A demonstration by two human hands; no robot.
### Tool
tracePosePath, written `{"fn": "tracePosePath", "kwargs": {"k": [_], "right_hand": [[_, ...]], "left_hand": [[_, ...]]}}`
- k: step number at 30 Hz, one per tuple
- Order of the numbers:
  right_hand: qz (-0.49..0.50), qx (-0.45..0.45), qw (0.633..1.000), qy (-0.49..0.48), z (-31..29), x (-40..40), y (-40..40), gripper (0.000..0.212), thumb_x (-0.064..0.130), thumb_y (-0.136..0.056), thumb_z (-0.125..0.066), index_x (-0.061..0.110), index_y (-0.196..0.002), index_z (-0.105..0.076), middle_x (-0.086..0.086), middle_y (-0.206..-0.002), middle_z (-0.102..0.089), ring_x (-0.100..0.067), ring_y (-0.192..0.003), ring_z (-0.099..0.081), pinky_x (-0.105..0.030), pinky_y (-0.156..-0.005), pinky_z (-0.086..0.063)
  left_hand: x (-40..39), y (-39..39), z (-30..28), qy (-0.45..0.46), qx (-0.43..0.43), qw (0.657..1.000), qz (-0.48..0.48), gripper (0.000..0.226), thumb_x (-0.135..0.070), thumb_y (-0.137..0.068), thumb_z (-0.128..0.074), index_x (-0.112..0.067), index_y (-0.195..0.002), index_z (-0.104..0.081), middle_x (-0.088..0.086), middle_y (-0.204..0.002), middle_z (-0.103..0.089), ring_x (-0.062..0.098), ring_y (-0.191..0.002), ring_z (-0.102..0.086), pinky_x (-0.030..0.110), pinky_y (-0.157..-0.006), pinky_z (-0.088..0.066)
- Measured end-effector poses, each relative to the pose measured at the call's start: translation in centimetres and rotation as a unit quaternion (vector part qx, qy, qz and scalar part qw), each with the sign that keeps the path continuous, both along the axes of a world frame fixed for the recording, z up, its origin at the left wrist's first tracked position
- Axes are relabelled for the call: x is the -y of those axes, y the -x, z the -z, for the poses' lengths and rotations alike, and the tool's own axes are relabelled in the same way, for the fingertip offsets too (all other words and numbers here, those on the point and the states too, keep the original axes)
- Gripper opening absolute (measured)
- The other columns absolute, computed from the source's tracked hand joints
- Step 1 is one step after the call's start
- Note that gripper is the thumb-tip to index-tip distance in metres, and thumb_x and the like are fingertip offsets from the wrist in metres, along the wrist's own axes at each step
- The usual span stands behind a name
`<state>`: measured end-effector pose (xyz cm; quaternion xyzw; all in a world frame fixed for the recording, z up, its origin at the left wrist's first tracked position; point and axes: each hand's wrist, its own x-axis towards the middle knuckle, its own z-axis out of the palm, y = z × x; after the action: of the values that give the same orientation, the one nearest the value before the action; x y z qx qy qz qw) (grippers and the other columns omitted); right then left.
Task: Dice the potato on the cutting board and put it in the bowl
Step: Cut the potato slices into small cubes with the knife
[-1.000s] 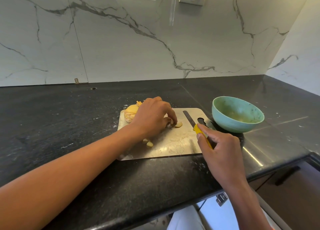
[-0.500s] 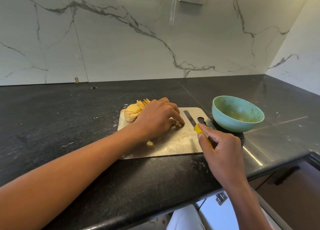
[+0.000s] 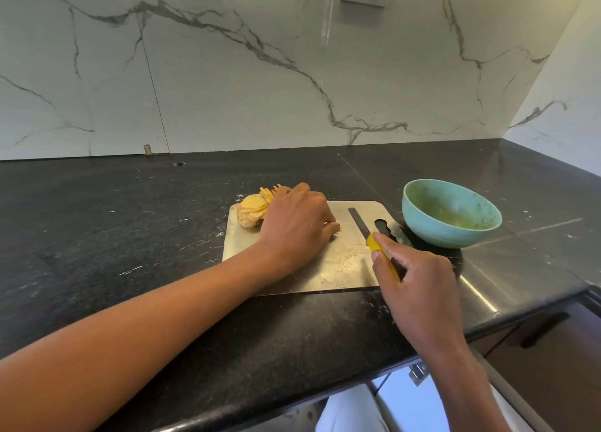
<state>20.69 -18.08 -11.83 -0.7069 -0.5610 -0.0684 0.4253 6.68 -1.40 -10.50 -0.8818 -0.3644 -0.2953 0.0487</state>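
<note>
Sliced potato stacked at far-left corner of metal cutting board; left hand palm-down beside it, fingers curled over pieces I can't make out; right hand grips yellow-handled knife, blade flat on board; teal bowl just right of board on black counter.

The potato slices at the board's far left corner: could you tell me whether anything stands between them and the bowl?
Yes. The left hand lies right of the potato slices, and further right the knife, held by the right hand, lies across the cutting board before the bowl.
</note>
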Motion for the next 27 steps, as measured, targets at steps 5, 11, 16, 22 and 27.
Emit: {"fn": "tracePosePath", "kwargs": {"k": [5, 11, 16, 22, 27], "right_hand": [[0.010, 0.041, 0.999, 0.021, 0.0, -0.1, 0.7, 0.036, 0.035, -0.101, -0.060, 0.030, -0.136, -0.066, 0.008, -0.079, -0.075, -0.005, -0.055, -0.049, -0.031, -0.057, -0.047], [0.014, 0.112, 0.993, 0.034, -0.2, -0.2, 3.4, 0.035, 0.027, -0.097, -0.065, 0.024, -0.131, -0.070, 0.002, -0.072, -0.071, -0.019, -0.064, -0.062, -0.037, -0.057, -0.051], [0.027, 0.134, 0.989, 0.046, -0.3, -0.3, 4.1, 0.035, 0.026, -0.096, -0.067, 0.022, -0.130, -0.071, 0.001, -0.070, -0.071, -0.020, -0.062, -0.062, -0.033, -0.055, -0.043], [0.019, 0.116, 0.992, 0.043, -0.3, -0.1, 4.0, 0.036, 0.027, -0.098, -0.066, 0.022, -0.133, -0.069, 0.005, -0.072, -0.071, -0.011, -0.061, -0.058, -0.031, -0.055, -0.047], [0.015, 0.124, 0.991, 0.050, -0.3, -0.2, 4.1, 0.035, 0.027, -0.096, -0.067, 0.023, -0.131, -0.070, 0.006, -0.068, -0.070, -0.010, -0.055, -0.050, -0.028, -0.053, -0.038]], "left_hand": [[-0.4, 0.8, -0.6, 0.025, 0.038, 0.999, -0.020, 0.016, -0.042, -0.098, -0.070, -0.036, -0.106, -0.082, -0.012, -0.101, -0.075, 0.012, -0.097, -0.055, 0.029, -0.079, -0.036], [-1.1, 1.8, -0.4, 0.046, 0.013, 0.999, 0.000, 0.017, -0.044, -0.096, -0.073, -0.037, -0.109, -0.081, -0.013, -0.102, -0.074, 0.010, -0.101, -0.050, 0.026, -0.082, -0.034], [-1.1, 1.7, -0.2, 0.047, 0.022, 0.999, 0.000, 0.018, -0.047, -0.093, -0.075, -0.036, -0.106, -0.082, -0.011, -0.099, -0.073, 0.010, -0.100, -0.050, 0.026, -0.083, -0.035], [-0.8, 1.4, 0.0, 0.047, 0.026, 0.998, -0.013, 0.021, -0.053, -0.088, -0.078, -0.038, -0.101, -0.082, -0.009, -0.094, -0.069, 0.012, -0.096, -0.051, 0.027, -0.081, -0.036], [-0.7, 1.4, -0.1, 0.056, 0.036, 0.998, -0.022, 0.023, -0.056, -0.087, -0.078, -0.037, -0.100, -0.082, -0.008, -0.093, -0.068, 0.013, -0.095, -0.052, 0.027, -0.078, -0.037]]}}
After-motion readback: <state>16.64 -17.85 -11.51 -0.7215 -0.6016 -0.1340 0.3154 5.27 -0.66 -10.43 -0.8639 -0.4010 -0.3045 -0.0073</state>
